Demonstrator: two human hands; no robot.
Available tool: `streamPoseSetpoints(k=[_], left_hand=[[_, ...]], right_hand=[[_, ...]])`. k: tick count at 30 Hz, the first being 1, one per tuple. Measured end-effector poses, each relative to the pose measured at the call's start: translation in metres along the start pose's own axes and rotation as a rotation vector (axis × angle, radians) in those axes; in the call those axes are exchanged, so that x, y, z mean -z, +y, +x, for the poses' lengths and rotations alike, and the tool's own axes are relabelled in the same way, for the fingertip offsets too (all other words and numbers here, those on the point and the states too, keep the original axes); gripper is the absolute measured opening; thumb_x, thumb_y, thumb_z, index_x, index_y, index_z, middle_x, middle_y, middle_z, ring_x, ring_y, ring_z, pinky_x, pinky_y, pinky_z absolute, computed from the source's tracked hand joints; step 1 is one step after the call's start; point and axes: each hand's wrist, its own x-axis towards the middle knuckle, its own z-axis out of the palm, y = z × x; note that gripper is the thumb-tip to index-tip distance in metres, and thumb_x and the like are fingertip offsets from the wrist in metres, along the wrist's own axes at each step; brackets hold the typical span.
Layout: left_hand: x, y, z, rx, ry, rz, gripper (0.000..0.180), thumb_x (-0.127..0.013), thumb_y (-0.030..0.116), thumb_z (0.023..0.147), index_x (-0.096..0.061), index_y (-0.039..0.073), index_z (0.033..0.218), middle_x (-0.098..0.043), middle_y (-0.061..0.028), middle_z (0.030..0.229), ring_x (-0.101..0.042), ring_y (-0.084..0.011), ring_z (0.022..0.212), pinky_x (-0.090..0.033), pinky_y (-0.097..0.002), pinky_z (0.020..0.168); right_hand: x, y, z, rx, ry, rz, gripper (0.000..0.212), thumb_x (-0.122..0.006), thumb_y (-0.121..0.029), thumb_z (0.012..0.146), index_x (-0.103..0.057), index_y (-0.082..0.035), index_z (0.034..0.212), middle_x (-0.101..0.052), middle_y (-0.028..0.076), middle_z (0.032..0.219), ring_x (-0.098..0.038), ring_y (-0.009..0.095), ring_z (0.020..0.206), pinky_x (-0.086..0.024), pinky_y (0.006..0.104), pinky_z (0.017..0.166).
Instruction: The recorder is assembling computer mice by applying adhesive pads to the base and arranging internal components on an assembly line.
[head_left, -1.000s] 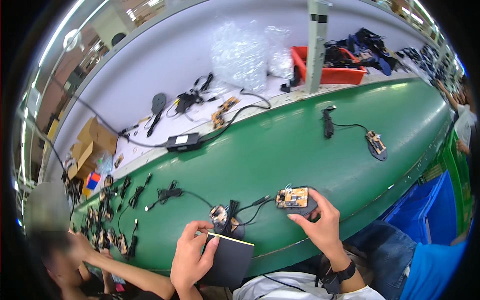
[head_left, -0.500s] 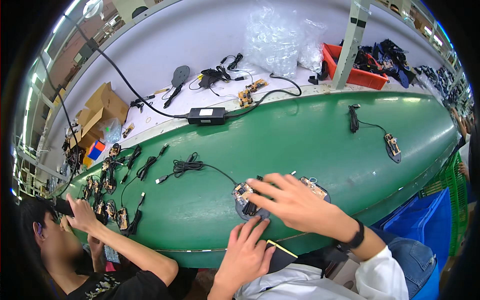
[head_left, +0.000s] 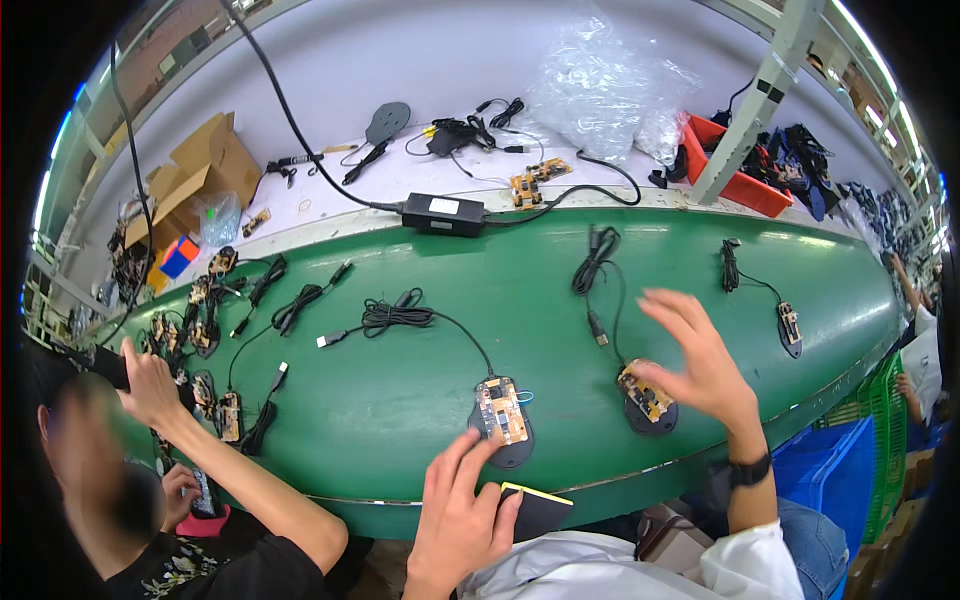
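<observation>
On the green conveyor in front of me lies an opened computer mouse (head_left: 500, 412), its circuit board bare on a dark base and its cable running up left. My left hand (head_left: 455, 515) has its fingers stretched, fingertips at the lower left of that board. A flat black thing with a yellow edge (head_left: 538, 512) is beside its thumb; whether the hand holds it I cannot tell. A second opened mouse (head_left: 650, 400) lies to the right, its cable (head_left: 597, 260) stretched away behind it. My right hand (head_left: 700, 365) is open over it, thumb close to the board.
Another opened mouse (head_left: 790, 325) lies far right, and several more (head_left: 230, 415) cluster left beside a co-worker's arm (head_left: 240, 480). A black power adapter (head_left: 443, 214) sits on the far edge. Behind stand a red bin (head_left: 745, 180), plastic bags (head_left: 590, 90) and a cardboard box (head_left: 215, 165).
My right hand has moved right, off the nearer mouse to the second one. That second mouse's cable now lies out behind it. The nearer mouse's board is now uncovered. The view has shifted.
</observation>
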Motion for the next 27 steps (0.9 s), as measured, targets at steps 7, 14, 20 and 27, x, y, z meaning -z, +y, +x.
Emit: streamPoseSetpoints(k=[7, 14, 20, 27], left_hand=[[-0.004, -0.018, 0.011, 0.010, -0.068, -0.082, 0.023, -0.076, 0.009, 0.083, -0.062, -0.006, 0.072, -0.055, -0.0248, 0.151, -0.046, -0.0480, 0.146, -0.038, -0.0615, 0.118], [0.018, -0.008, 0.008, 0.089, 0.144, -0.396, 0.018, -0.072, 0.000, 0.088, -0.061, -0.010, 0.078, -0.075, -0.0205, 0.108, -0.070, -0.0305, 0.083, -0.056, -0.0378, 0.073], [0.038, -0.001, -0.004, 0.289, 0.148, -0.438, 0.008, -0.071, -0.001, 0.093, -0.069, -0.008, 0.090, -0.072, -0.0155, 0.082, -0.066, -0.0247, 0.065, -0.051, -0.0330, 0.060], [0.061, 0.021, -0.010, 0.527, 0.336, -0.914, 0.012, -0.082, -0.002, 0.085, -0.074, -0.007, 0.093, -0.077, -0.0091, 0.091, -0.071, -0.0126, 0.081, -0.056, -0.0265, 0.074]], right_hand=[[-0.017, -0.022, -0.094, -0.332, -0.077, 0.101, 0.059, -0.095, -0.023, 0.072, -0.072, -0.009, 0.124, -0.058, 0.013, 0.131, -0.055, 0.028, 0.096, -0.049, 0.0439, 0.093], [-0.049, -0.074, -0.056, -0.152, -0.151, -0.064, 0.064, -0.091, -0.036, 0.078, -0.068, -0.010, 0.131, -0.058, 0.012, 0.129, -0.056, 0.030, 0.097, -0.050, 0.0435, 0.089], [-0.055, -0.118, -0.042, -0.040, -0.060, 0.662, 0.053, -0.092, -0.021, 0.080, -0.072, -0.001, 0.125, -0.071, 0.011, 0.104, -0.067, 0.025, 0.090, -0.054, 0.0391, 0.079], [-0.075, -0.144, -0.029, -0.063, 0.007, 0.980, 0.039, -0.087, -0.003, 0.083, -0.076, -0.002, 0.121, -0.070, 0.006, 0.080, -0.065, 0.015, 0.067, -0.051, 0.0298, 0.060]])
